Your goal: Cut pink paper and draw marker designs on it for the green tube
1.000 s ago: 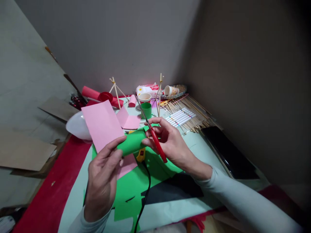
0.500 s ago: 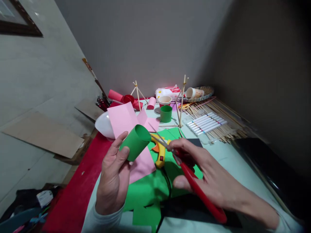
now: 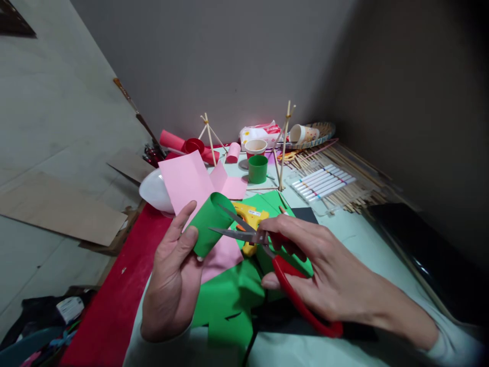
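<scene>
Left hand [image 3: 168,285] grips green paper tube [image 3: 208,229]; right hand [image 3: 324,270] holds red-handled scissors [image 3: 279,266], blades spread at tube's open end; white bowl [image 3: 153,191] sits at left edge of table [image 3: 122,275]

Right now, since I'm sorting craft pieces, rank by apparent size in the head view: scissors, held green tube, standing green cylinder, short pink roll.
1. Scissors
2. Held green tube
3. Standing green cylinder
4. Short pink roll
Nearness helps enlarge the first two.

A grey wall [image 3: 214,66] fades into deep shadow at right, beside a pale wall [image 3: 49,107] bearing a dark frame [image 3: 16,21], behind a red-edged table [image 3: 122,278].
</scene>
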Demonstrator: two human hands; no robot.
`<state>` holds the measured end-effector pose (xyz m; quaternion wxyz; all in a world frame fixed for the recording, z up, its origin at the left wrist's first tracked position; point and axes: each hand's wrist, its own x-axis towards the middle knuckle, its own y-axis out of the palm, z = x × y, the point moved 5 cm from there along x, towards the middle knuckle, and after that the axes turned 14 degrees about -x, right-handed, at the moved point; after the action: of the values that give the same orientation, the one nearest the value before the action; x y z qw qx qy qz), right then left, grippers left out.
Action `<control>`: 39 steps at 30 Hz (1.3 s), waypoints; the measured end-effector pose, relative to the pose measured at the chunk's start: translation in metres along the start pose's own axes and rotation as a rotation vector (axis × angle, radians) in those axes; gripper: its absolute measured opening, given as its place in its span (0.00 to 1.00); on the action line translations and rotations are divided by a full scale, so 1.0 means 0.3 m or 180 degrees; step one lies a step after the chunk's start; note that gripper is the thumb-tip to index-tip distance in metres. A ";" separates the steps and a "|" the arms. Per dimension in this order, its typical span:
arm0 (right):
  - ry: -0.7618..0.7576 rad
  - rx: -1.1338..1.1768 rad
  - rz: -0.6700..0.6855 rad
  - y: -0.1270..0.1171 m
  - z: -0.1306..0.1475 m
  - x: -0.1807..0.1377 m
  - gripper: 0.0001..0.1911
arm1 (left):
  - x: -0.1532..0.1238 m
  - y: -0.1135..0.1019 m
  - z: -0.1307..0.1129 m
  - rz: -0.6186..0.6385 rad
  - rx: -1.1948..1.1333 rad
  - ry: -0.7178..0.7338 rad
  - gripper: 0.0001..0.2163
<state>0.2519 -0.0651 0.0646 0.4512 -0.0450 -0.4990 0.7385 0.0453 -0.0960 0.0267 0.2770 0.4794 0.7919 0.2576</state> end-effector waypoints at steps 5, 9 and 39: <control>0.0022 0.0012 0.0112 0.012 0.000 0.001 0.19 | 0.001 -0.005 0.014 0.0027 0.0031 -0.0164 0.25; 0.0035 0.0033 0.0167 0.014 0.004 0.004 0.15 | -0.004 -0.001 0.023 0.0096 0.0044 -0.0200 0.24; 0.0916 0.2520 -0.0958 0.088 -0.080 0.002 0.32 | -0.072 0.045 0.098 0.0574 0.1445 -0.0181 0.20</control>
<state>0.2475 -0.0505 0.0324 0.6010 0.1020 -0.1110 0.7849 0.0823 -0.1058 0.0189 0.1603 0.6052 0.7753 0.0832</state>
